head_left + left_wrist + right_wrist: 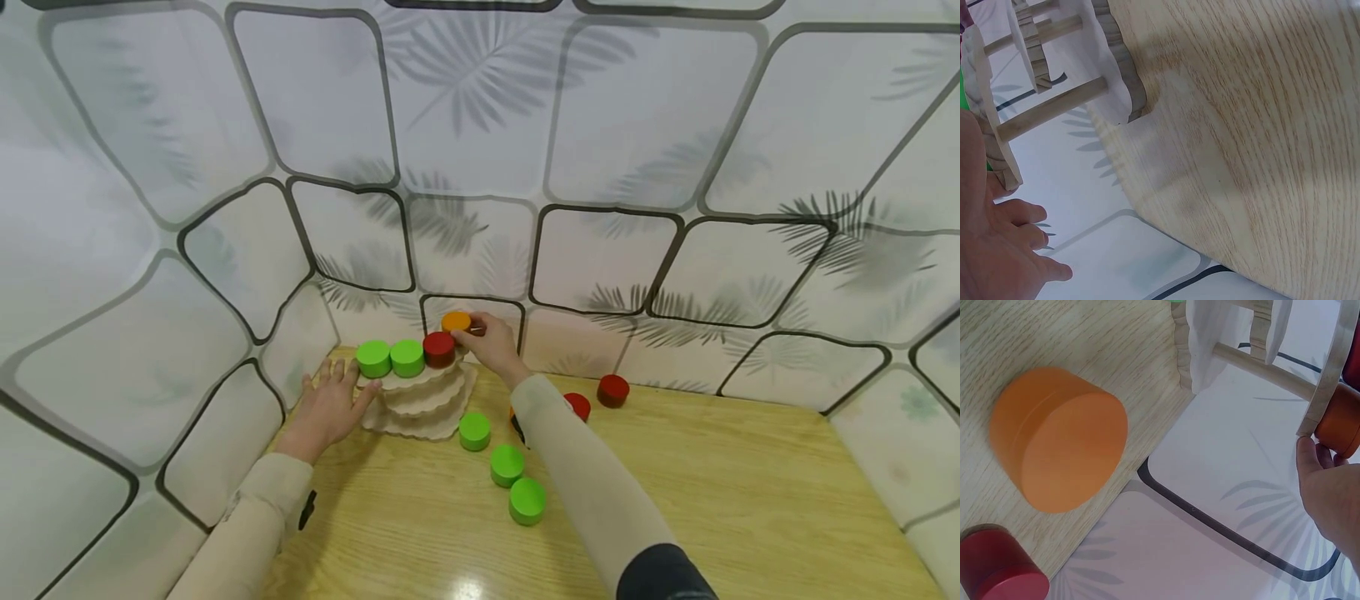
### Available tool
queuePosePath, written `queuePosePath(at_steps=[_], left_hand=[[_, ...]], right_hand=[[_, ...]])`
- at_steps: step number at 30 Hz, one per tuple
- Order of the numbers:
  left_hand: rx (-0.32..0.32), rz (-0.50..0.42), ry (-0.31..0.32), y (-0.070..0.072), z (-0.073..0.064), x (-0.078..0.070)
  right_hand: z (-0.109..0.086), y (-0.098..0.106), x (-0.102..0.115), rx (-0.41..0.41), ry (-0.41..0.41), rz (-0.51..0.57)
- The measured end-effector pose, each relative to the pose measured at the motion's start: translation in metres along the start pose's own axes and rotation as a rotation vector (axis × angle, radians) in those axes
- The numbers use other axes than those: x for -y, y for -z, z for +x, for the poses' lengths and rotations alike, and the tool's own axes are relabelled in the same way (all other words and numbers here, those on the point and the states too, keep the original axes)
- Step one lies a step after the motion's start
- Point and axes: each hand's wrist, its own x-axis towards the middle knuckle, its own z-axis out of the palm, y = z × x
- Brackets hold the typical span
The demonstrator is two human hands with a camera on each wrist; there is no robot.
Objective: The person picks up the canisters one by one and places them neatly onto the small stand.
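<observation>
A wooden tiered stand [423, 403] with wavy edges stands in the corner. Two green round tins [407, 358] and a red round tin [438, 349] sit along its top tier. My right hand [489, 342] pinches an orange round tin [456, 322] at the right end of that tier, beside the red one. In the right wrist view this orange tin [1339, 420] is right at the tier's edge, with fingertips against its side. My left hand [326, 410], fingers spread, touches the left end of the top tier. Its loose fingers [1025, 212] show in the left wrist view.
Several green tins [507, 465] stand on the wooden table [712, 500] in front of the stand. Right of it are red tins [613, 391] and another orange tin [1060, 440], mostly behind the right sleeve in the head view. Patterned walls [480, 250] border the table.
</observation>
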Motion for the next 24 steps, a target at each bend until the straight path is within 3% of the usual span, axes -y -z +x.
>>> queuePosePath(at_steps=[11,24], left_hand=[[-0.003,0.007,0.001,-0.003,0.001,-0.001],[-0.025,0.029,-0.015,-0.004,0.002,0.003]], right_hand=[[-0.004,0.006,-0.003,-0.008,0.011,-0.044],[-0.026,0.031,0.005,0.013,0.051,-0.054]])
